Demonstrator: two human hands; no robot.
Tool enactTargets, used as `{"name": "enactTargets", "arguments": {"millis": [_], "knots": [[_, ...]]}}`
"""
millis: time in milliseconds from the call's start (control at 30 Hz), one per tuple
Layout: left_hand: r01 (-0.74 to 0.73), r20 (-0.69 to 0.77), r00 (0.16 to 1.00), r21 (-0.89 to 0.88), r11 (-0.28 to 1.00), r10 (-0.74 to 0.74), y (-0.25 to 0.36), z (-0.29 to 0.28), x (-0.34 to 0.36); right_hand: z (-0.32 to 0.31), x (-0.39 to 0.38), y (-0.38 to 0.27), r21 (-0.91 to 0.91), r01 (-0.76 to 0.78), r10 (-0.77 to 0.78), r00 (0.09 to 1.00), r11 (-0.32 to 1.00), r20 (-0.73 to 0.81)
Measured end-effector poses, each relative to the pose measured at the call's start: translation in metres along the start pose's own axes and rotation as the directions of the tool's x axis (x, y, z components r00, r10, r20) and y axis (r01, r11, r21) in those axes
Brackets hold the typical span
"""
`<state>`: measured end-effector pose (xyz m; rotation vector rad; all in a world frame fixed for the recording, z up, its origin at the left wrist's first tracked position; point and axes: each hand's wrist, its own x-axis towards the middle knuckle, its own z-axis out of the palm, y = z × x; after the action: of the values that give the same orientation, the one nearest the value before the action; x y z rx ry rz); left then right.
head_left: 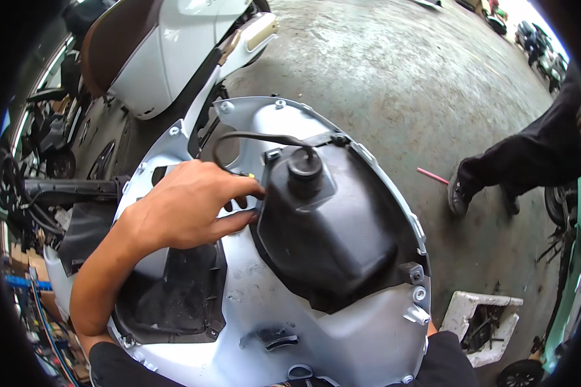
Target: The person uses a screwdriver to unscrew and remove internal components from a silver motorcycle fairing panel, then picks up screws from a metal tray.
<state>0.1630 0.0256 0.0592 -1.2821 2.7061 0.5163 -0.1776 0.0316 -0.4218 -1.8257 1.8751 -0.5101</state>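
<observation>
A silver scooter body panel (pixel 255 300) lies across my lap with its inner side up, showing screw posts and clips along its rim. Fixed in its right part is a black plastic housing (pixel 336 226) with a round cap (pixel 305 169) on top. From this cap a black cable (pixel 252 136) loops left, with a small yellow mark near my fingers. My left hand (pixel 197 200) is closed, thumb and fingers bent at the housing's left edge. Below that wrist sits a second black cover (pixel 174 297). My right hand is hidden under the panel; only a sliver of arm shows.
A white scooter (pixel 174 55) with a brown part stands ahead on the left. On the right are another person's dark-clothed leg (pixel 516 158), a pink stick (pixel 432 175) and a white foam box (pixel 474 302) holding parts. Scooter parts and boxes crowd the left edge.
</observation>
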Motion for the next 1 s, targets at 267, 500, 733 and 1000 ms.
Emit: {"name": "enactTargets", "arguments": {"millis": [267, 500, 733, 1000], "knots": [[-0.259, -0.264, 0.955, -0.513, 0.819, 0.137, 0.000, 0.004, -0.009, -0.274, -0.027, -0.165, 0.510, 0.150, 0.063, 0.924, 0.847, -0.376], [-0.442, -0.348, 0.895, -0.610, 0.658, 0.279, 0.016, 0.001, -0.004, -0.399, -0.078, -0.270, 0.010, 0.800, -0.687, 0.522, 0.600, -0.505], [-0.430, -0.340, 0.902, -0.762, 0.484, 0.266, 0.029, -0.004, -0.013, -0.369, -0.087, -0.355, -0.176, 0.877, -0.877, 0.391, 0.448, -0.280], [-0.369, -0.309, 0.928, -0.842, 0.394, 0.208, 0.023, -0.002, -0.015, -0.358, -0.081, -0.373, -0.139, 0.898, -0.898, 0.384, 0.417, -0.213]]}}
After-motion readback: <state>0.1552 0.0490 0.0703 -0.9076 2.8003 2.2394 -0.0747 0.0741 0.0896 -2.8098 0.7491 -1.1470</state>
